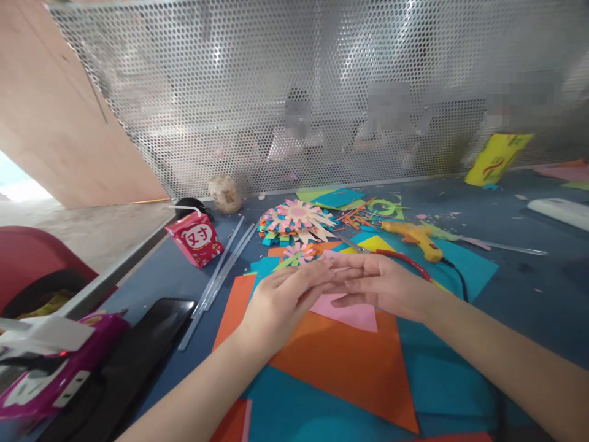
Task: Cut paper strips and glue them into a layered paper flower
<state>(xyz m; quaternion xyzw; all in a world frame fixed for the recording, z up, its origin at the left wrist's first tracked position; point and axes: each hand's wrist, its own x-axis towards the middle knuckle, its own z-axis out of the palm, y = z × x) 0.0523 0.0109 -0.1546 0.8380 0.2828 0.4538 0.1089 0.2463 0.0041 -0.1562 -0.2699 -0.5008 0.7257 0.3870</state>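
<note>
My left hand (pixel 286 294) reaches in from the lower left, its fingers stretched out and meeting the fingers of my right hand (pixel 384 283). The right hand's fingers are extended with gaps between them. I make out nothing held in either hand. Just beneath them is a piece of pink paper (pixel 352 314) on a large orange sheet (pixel 350 374). Beyond the fingertips sits a small pink and green paper flower (pixel 299 253). Further back is a bigger layered paper flower (pixel 297 215) in pink, blue and orange.
A yellow glue gun (pixel 416 238) lies to the right, its cord trailing off. Clear glue sticks (pixel 219 276) and a red drink carton (pixel 197 238) are at left, near a black phone-like slab (pixel 151 331). Paper scraps (pixel 386 209) and a yellow can (pixel 497 159) stand towards the perforated metal screen (pixel 257 92).
</note>
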